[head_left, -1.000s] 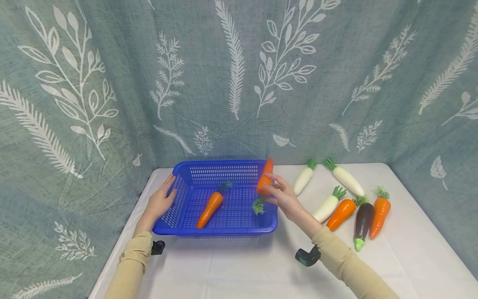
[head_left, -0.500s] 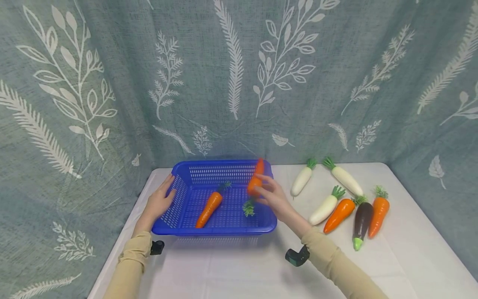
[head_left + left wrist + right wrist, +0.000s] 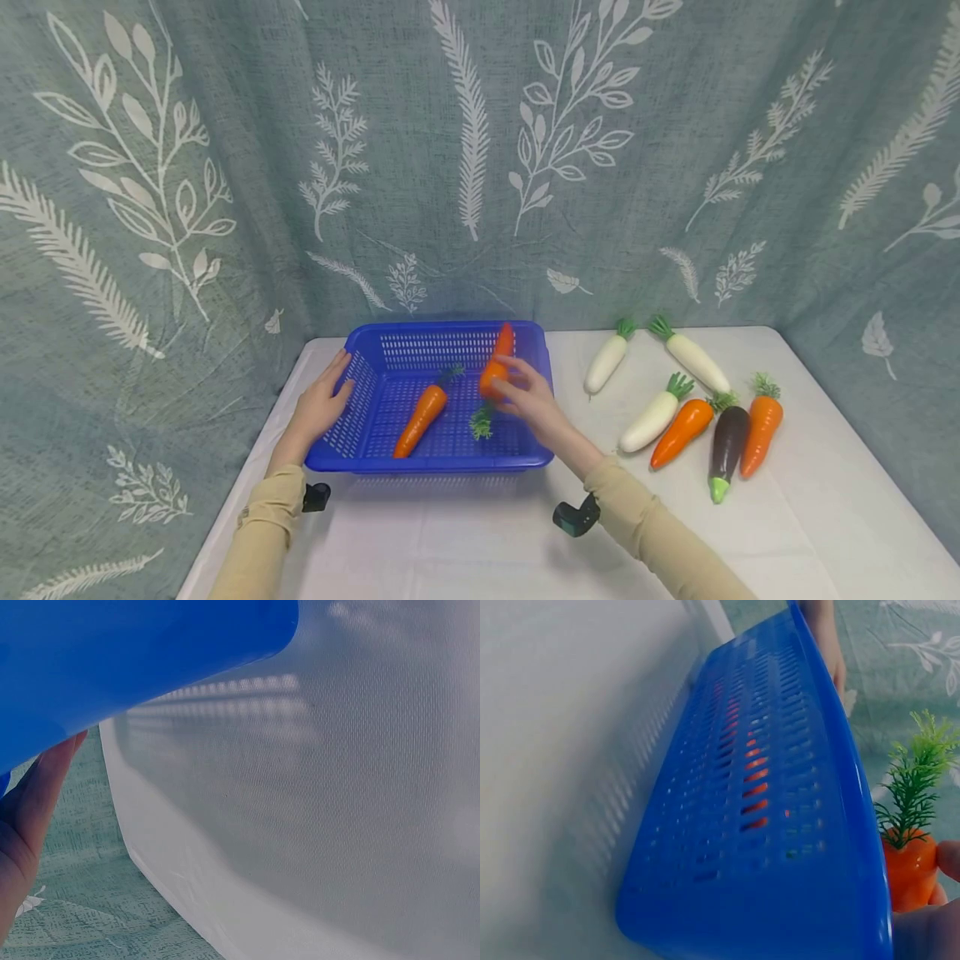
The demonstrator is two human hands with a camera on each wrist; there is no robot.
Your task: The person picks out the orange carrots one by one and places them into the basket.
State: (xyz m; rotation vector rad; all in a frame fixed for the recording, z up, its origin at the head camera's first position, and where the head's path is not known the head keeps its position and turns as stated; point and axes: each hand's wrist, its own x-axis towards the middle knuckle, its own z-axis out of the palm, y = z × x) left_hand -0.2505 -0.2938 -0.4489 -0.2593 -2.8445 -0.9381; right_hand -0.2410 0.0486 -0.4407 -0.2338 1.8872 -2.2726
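Observation:
A blue plastic basket with slotted walls stands on the white-covered table. One orange carrot lies inside it, its leafy top pointing away. Above the basket's right half, my right hand pinches a second carrot between thumb and fingers, its green top hanging toward me. In the right wrist view this carrot's green leaves show beyond the basket's rim. My left hand rests on the basket's left rim with its fingers straight; in the left wrist view much of that hand is hidden.
To the right lie several white radishes, a carrot, a dark eggplant and another carrot. A green leaf-patterned curtain hangs behind and beside the table.
My right hand has moved left with the carrot, from the basket's right rim to farther over its inside. My left hand and the basket have stayed in place.

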